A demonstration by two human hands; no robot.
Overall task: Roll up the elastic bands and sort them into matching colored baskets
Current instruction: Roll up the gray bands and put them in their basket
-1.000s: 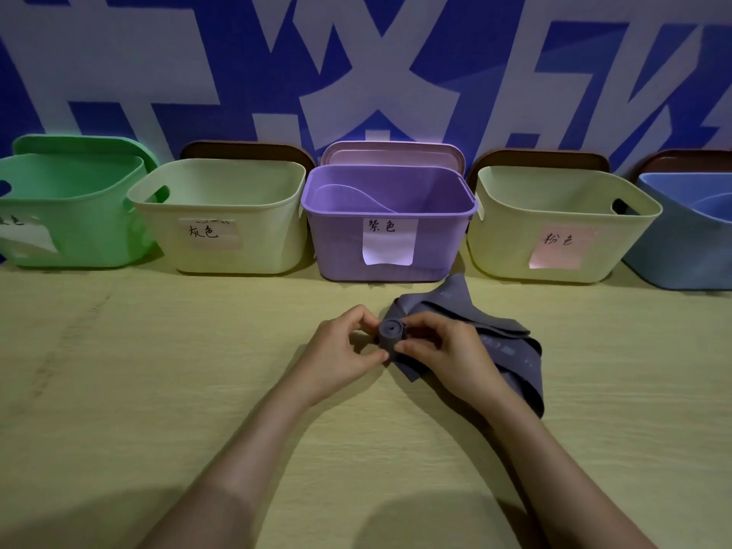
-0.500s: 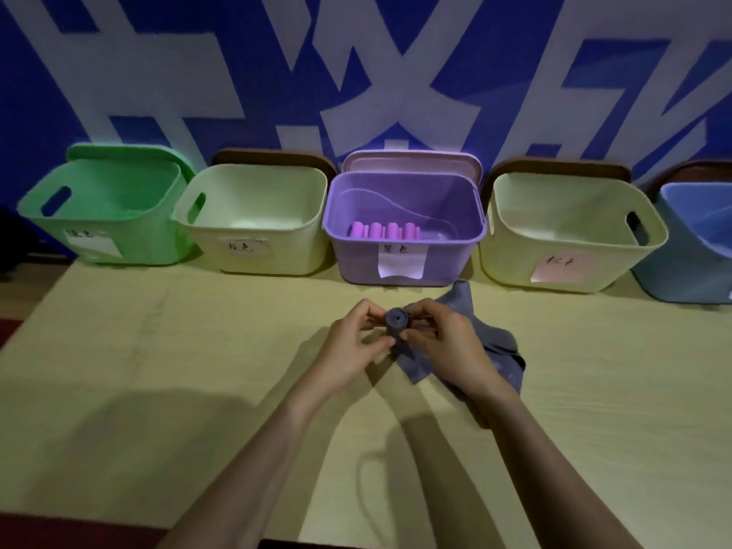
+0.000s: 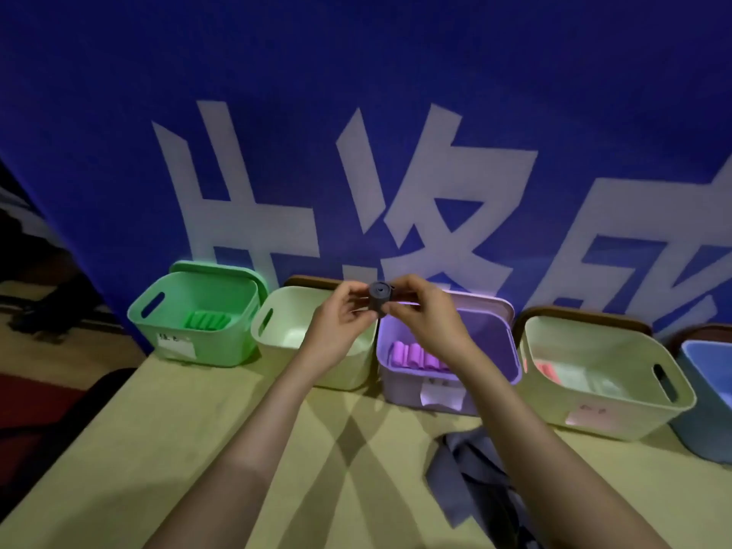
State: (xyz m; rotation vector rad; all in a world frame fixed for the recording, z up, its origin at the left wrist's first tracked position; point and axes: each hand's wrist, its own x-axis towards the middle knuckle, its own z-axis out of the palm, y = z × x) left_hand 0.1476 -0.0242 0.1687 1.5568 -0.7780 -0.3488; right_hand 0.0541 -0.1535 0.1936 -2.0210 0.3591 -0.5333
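Hovering above the cream plastic basket (image 3: 286, 311), the dark-grey rolled elastic band (image 3: 380, 298) is pinched endwise between left hand (image 3: 340, 323) and right hand (image 3: 428, 319).

Green basket (image 3: 222, 347) & purple basket (image 3: 400, 385): smooth plastic, slight sheen noted. Table (image 3: 198, 449): matt, wood-look. Grey band roll (image 3: 380, 298): matt, cloth-like.

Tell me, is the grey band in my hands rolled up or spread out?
Rolled up. The grey band is a tight coil, spiral end toward the camera, pinched between the left hand and the right hand.
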